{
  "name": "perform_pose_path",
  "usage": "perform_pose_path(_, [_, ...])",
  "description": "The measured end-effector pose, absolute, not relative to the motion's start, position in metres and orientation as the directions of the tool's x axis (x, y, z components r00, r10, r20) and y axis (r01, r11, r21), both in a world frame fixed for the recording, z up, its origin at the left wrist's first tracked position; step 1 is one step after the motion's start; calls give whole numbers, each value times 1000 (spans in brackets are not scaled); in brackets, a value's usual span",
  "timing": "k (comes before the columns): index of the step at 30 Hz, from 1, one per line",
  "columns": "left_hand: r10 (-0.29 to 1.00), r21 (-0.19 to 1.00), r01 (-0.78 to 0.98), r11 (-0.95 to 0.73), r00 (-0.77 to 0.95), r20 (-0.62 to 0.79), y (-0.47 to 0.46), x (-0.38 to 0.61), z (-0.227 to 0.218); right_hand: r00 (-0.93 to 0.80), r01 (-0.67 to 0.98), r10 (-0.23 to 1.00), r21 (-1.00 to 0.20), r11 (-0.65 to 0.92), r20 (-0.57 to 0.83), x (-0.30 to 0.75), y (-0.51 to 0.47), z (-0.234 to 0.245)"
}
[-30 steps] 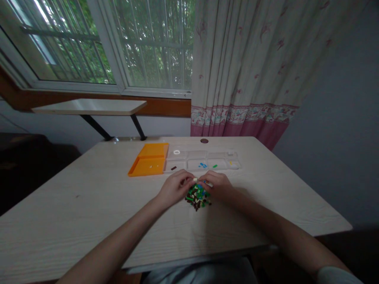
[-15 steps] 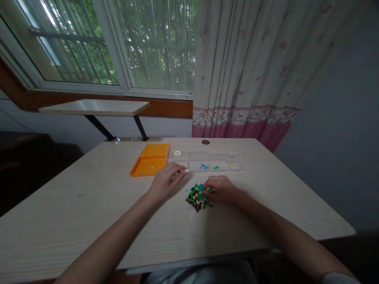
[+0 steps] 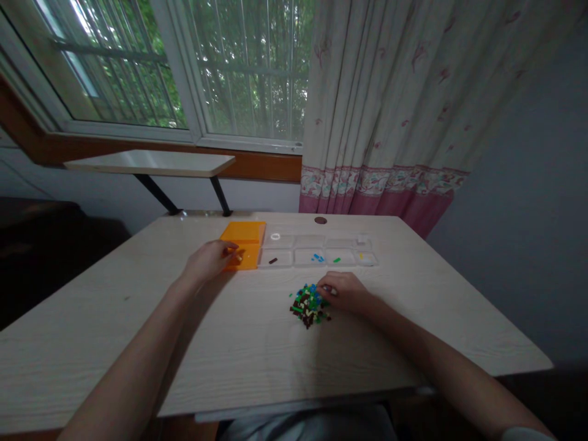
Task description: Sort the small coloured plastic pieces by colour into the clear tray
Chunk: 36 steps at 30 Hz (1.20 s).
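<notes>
My left hand (image 3: 210,260) is over the near compartment of the orange box (image 3: 252,260). Its thumb and fingers pinch a small cream building brick (image 3: 239,253). At the right side of a mixed pile of tiny building bricks (image 3: 307,306) rests my right hand (image 3: 343,291), fingers curled together. What those fingers hold is too small to make out. The pile mixes brown, green, blue and cream pieces. Behind it lies a clear divided tray (image 3: 301,266), with a brown brick (image 3: 273,261), several blue bricks (image 3: 316,258), a green brick (image 3: 337,260) and a yellow piece (image 3: 361,256) in separate compartments.
The pale wooden table (image 3: 257,349) carries everything. A raised shelf (image 3: 151,162) on black legs stands at the back left. A patterned curtain (image 3: 376,122) hangs behind the table beside the window (image 3: 252,73). A round brown cap (image 3: 320,220) sits near the back edge.
My left hand has moved left with the cream brick, from the clear tray's front edge to the orange box, uncovering the brown brick. My right hand stays at the pile.
</notes>
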<state>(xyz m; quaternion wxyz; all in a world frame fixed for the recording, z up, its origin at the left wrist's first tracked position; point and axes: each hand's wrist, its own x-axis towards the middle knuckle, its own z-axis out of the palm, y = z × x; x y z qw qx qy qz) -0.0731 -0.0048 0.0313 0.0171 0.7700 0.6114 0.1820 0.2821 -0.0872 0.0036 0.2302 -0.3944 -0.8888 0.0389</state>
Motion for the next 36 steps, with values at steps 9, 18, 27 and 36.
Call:
perform_pose_path(9, [683, 262, 651, -712, 557, 472, -54, 15, 40, -236, 503, 931, -784, 363, 280, 262, -89, 3])
perform_pose_path(18, [526, 141, 535, -833, 686, 503, -82, 63, 28, -237, 209, 963, -961, 179, 127, 253, -88, -6])
perform_pose_path(27, [545, 225, 514, -828, 642, 539, -80, 60, 24, -229, 390, 935, -855, 343, 271, 253, -92, -1])
perform_pose_path(36, [572, 283, 501, -818, 651, 500, -81, 59, 27, -371, 562, 724, -481, 674, 582, 256, -97, 1])
